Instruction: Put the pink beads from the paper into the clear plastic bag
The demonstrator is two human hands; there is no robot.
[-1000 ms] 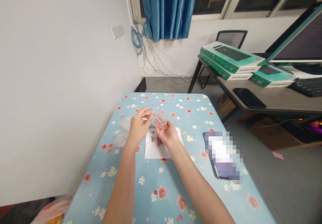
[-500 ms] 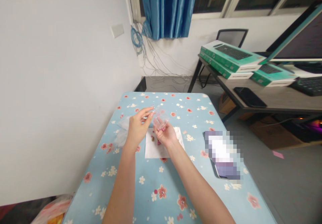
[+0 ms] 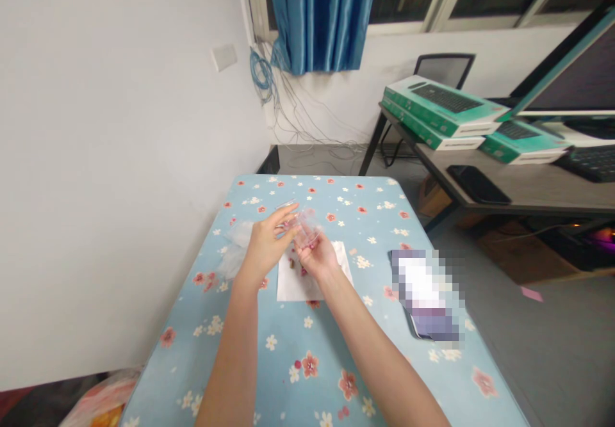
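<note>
A small clear plastic bag (image 3: 310, 223) is held up between my two hands, over the middle of the table. My right hand (image 3: 318, 255) is turned palm up, its fingers curled around the bag's lower part from behind. At the bag's left edge, my left hand (image 3: 269, 240) has thumb and fingers closed on the thin plastic. Something pinkish shows near those fingertips, too small to name. Below lies a white paper sheet (image 3: 312, 291), partly covered by my right hand. Several small dark red and brownish pieces (image 3: 292, 264) rest on it.
More clear plastic bags (image 3: 234, 254) lie left of my left hand. A phone (image 3: 423, 324), partly pixelated, sits to the right on the flowered tablecloth (image 3: 288, 363). A desk (image 3: 523, 190) with green keyboard boxes (image 3: 442, 110) and another phone (image 3: 477, 184) stands at the right.
My left hand has shifted slightly right, its fingertips now overlapping the bag. The bag looks wider and tilted differently. My right hand has stayed almost in place.
</note>
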